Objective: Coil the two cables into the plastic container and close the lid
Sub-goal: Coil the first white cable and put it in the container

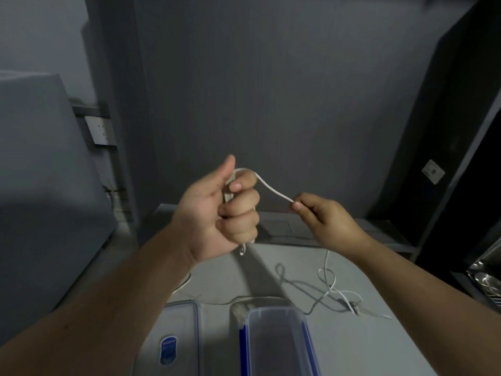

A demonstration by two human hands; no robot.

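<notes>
Cables (328,289) sprawl over grey table (379,335) by dark wall (271,90).

From my head view, the room is dim. A grey wall (244,90) fills the centre of the frame. On the left I see a pale grey cabinet (40,158), with a wall socket plate (99,130) on a dark strip beside it. On the right stands a tall black panel (466,131) carrying a small white label (433,171). A light grey table (393,343) spans the bottom. Shiny metal items (488,278) sit at the far right edge.
</notes>
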